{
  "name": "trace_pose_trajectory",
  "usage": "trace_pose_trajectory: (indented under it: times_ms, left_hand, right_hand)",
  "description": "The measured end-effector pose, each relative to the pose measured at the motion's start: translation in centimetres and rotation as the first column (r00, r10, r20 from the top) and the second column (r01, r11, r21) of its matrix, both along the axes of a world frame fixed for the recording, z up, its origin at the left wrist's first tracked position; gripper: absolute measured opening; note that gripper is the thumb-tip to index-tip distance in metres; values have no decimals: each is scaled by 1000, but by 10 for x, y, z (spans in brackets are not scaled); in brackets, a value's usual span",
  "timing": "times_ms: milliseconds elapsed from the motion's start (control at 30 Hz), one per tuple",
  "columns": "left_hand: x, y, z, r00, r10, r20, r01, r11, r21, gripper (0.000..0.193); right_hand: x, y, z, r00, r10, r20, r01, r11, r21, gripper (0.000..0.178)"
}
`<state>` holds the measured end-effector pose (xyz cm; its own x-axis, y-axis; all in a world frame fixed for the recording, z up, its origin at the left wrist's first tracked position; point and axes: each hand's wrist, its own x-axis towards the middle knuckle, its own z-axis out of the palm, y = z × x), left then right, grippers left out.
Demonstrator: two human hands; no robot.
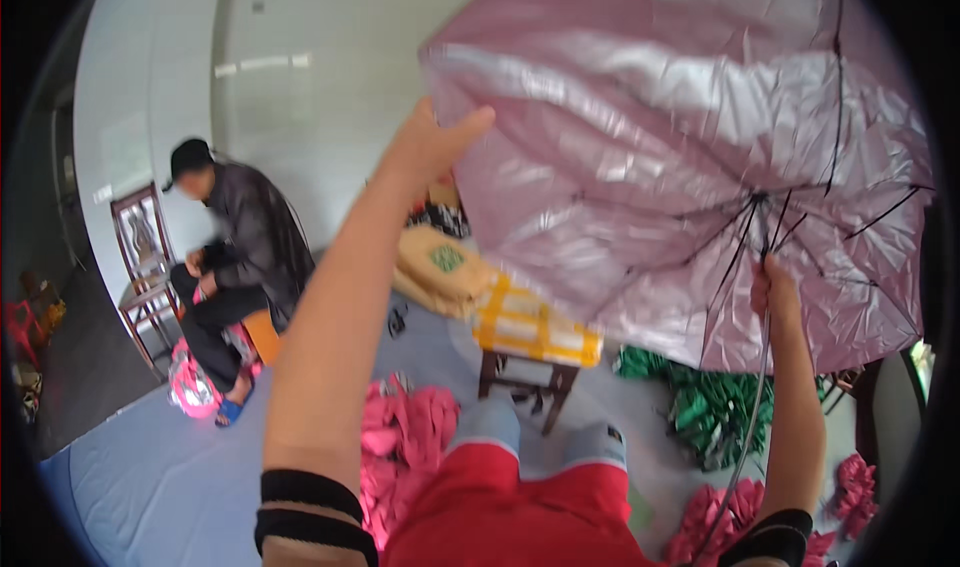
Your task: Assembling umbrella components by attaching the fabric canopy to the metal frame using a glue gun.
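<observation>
A large umbrella [640,167], its inside silvery pink with thin black ribs, is spread in front of me and fills the upper right. My right hand [776,292] is closed around its shaft just below the hub where the ribs meet. The thin shaft [748,417] runs down past my right forearm. At the canopy's left edge is my left hand [440,145], with the thumb on the inner side of the fabric. The other fingers of that hand are mostly hidden, and it appears to grip the edge. Parts of the canopy look creased.
A low dark stool [530,372] bears a yellow-and-white taped package [535,322]. Beige sacks [440,267] lie behind it. Pink fabric [405,447] and green fabric [710,407] are heaped on the floor. A seated person [245,242] handles something at left, near a wooden chair [145,257].
</observation>
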<state>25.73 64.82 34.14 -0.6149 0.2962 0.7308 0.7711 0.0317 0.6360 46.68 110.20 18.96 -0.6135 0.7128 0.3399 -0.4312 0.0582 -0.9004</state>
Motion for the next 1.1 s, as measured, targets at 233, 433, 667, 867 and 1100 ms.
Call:
trace_pose_trajectory:
  times_ms: [233, 433, 667, 867, 1100]
  left_hand:
    - [-87, -13, -82, 973, 134, 188, -94, 974, -208, 67]
    - [-123, 20, -162, 969, 176, 172, -126, 955, -268, 35]
    - [97, 161, -334, 725, -653, 218, 675, 610, -415, 47]
    - [199, 165, -385, -356, -663, 659, 751, 217, 624, 36]
    - [226, 108, -333, -246, -604, 758, 768, 355, 533, 35]
  right_hand:
    - [-16, -13, -3, 996, 46, -80, -49, 998, -39, 29]
    - [-4, -6, -7, 991, 23, -134, -31, 998, -58, 28]
    - [-23, -15, -30, 975, 22, -223, -30, 999, -30, 29]
    - [-31, -7, -30, 956, 6, -293, -29, 997, -74, 27]
    - [-74, 32, -3, 967, -43, -250, 22, 996, -85, 28]
